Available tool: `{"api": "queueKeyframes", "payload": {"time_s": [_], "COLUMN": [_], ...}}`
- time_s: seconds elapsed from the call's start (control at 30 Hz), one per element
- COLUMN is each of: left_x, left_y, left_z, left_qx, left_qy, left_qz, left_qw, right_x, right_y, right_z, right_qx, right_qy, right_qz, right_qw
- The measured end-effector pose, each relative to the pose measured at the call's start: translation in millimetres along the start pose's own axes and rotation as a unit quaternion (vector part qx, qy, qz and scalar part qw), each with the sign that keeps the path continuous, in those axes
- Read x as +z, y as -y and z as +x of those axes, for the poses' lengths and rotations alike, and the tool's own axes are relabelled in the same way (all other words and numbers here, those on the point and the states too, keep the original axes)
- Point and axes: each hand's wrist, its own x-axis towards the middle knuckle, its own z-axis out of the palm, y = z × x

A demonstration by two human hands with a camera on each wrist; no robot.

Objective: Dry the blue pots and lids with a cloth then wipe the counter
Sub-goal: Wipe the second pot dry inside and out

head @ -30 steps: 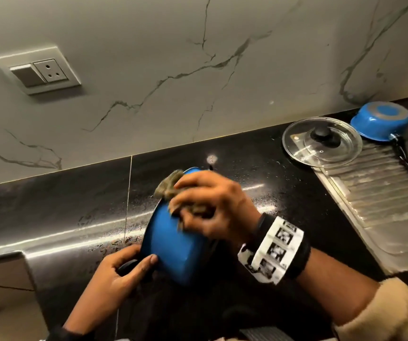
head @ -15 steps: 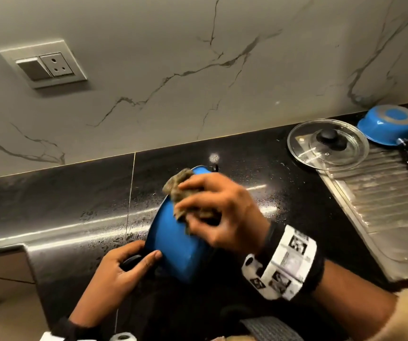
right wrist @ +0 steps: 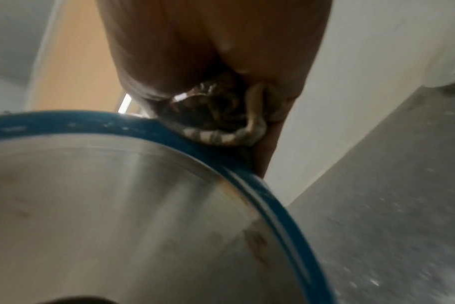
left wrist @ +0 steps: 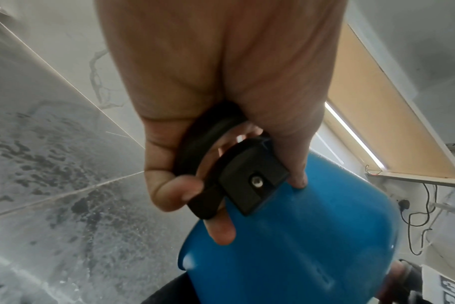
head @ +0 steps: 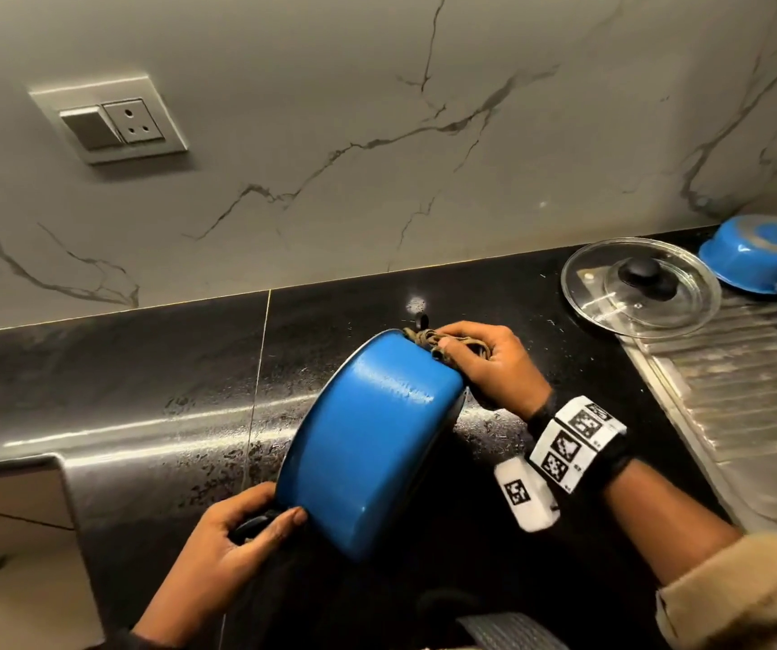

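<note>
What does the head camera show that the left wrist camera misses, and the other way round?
Only the head view shows the right hand pressing a bunched cloth to the pot's edge, plus a glass lid and a second blue pot upside down at the draining board. Only the left wrist view shows the handle's bracket and its screw, with fingers curled round the black handle. Both show the left hand holding the blue pot above the wet black counter.

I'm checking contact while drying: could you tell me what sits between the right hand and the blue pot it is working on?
A bunched cloth lies between the right hand and the blue pot, against its edge; the right wrist view shows this best.
</note>
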Motion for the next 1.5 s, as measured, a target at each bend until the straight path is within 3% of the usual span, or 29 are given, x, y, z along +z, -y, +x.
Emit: {"api": "queueKeyframes", "payload": {"time_s": [0.07, 0.17, 0.23, 0.33, 0.4, 0.53, 0.6, 0.67, 0.73, 0.8, 0.87, 0.97, 1.03, 1.13, 1.23, 1.4, 1.5], "left_x": [0.0, 1.6, 2.9, 1.1, 0.9, 3.7, 3.8, 3.0, 2.6, 3.2, 4.3, 8.1, 8.7, 8.3, 10.1, 9.4, 11.7], "left_y": [-1.6, -3.3, -4.0, -2.9, -1.7, 2.1, 2.7, 5.8, 6.7, 4.6, -1.2, -3.3, -1.8, -3.1, -12.8, -45.0, -68.9], "left_z": [1.7, 6.4, 10.6, 12.9, 11.5, 7.2, 5.4, 3.1, 2.5, 3.3, 4.5, 7.6, 9.6, 11.3, 9.7, 3.1, 5.1], "left_qx": [0.011, 0.028, 0.032, 0.054, 0.053, 0.026, 0.020, 0.020, 0.022, 0.029, 0.039, 0.040, 0.047, 0.060, 0.070, 0.087, 0.142], "left_qy": [0.005, 0.012, 0.011, 0.004, 0.005, 0.019, 0.013, 0.007, -0.004, -0.005, -0.007, -0.011, -0.021, -0.031, -0.037, -0.033, 0.000], "left_qz": [0.004, 0.026, 0.028, 0.040, 0.043, 0.019, 0.017, 0.026, 0.036, 0.045, 0.046, 0.056, 0.062, 0.073, 0.071, 0.062, 0.094], "left_qw": [1.000, 0.999, 0.999, 0.998, 0.998, 0.999, 1.000, 0.999, 0.999, 0.999, 0.998, 0.998, 0.997, 0.995, 0.994, 0.994, 0.985], "right_x": [-2.8, 9.5, 29.0, 55.4, 55.7, 32.8, 18.4, 5.7, -3.9, -8.3, -8.0, 4.1, 20.5, 38.9, 40.3, 23.8, 11.2], "right_y": [17.0, 57.1, 74.0, 69.4, 65.0, 63.2, 54.0, 33.1, 10.6, -3.5, 7.1, 45.9, 63.2, 60.5, 55.1, 64.4, 60.1], "right_z": [-10.2, -43.1, -66.1, -82.5, -80.0, -59.4, -42.6, -23.5, -7.6, -2.4, -9.5, -36.9, -60.2, -80.7, -84.1, -68.9, -54.9], "right_qx": [-0.063, -0.231, -0.339, -0.464, -0.486, -0.434, -0.335, -0.190, -0.064, -0.012, -0.039, -0.199, -0.314, -0.447, -0.469, -0.417, -0.375], "right_qy": [-0.014, 0.015, 0.078, 0.181, 0.194, 0.112, 0.046, -0.010, -0.015, -0.001, -0.021, -0.022, 0.025, 0.101, 0.127, 0.083, 0.040], "right_qz": [-0.027, -0.066, -0.145, -0.262, -0.271, -0.149, -0.077, -0.018, -0.019, -0.038, -0.055, -0.063, -0.125, -0.238, -0.273, -0.241, -0.236], "right_qw": [0.998, 0.971, 0.926, 0.827, 0.808, 0.882, 0.938, 0.982, 0.998, 0.999, 0.997, 0.978, 0.941, 0.856, 0.830, 0.873, 0.896]}}
